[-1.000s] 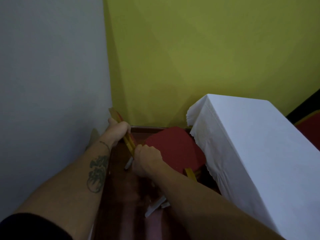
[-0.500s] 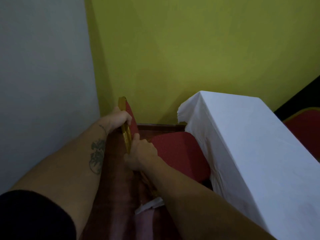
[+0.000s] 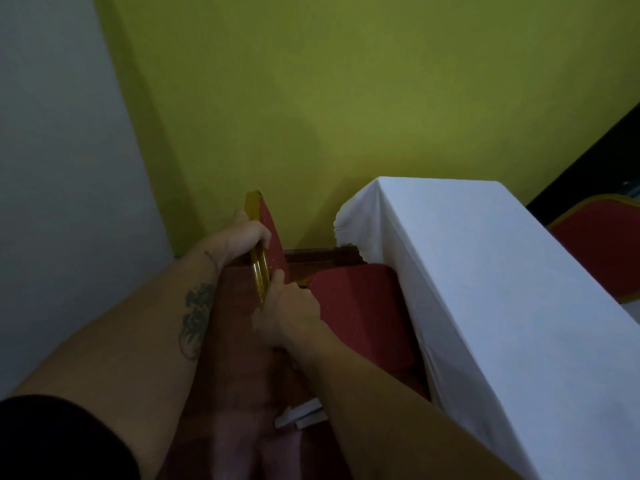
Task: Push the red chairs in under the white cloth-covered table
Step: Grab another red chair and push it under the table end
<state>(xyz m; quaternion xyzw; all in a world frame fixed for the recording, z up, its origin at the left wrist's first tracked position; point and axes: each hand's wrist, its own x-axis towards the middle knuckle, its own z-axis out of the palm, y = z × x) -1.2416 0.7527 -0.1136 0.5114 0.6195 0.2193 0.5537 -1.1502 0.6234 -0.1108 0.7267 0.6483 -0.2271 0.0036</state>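
A red chair with a gold frame stands beside the white cloth-covered table [image 3: 485,271]. Its red seat [image 3: 360,306] reaches the hanging cloth, and its right edge is hidden under the cloth. The chair's gold-edged backrest [image 3: 259,244] rises at the left. My left hand [image 3: 242,237] grips the backrest's upper part. My right hand [image 3: 287,306] holds the backrest lower down, near the seat. A second red chair [image 3: 602,244] shows at the far right behind the table.
A yellow-green wall [image 3: 346,98] runs straight ahead and a pale grey wall [image 3: 52,168] closes the left side, forming a corner. Dark reddish floor [image 3: 235,393] lies below. White scraps of paper [image 3: 301,414] lie on the floor near my right forearm.
The chair has slid right, so its seat sits further beneath the cloth. Both hands have kept their grip on the backrest, which now stands more upright.
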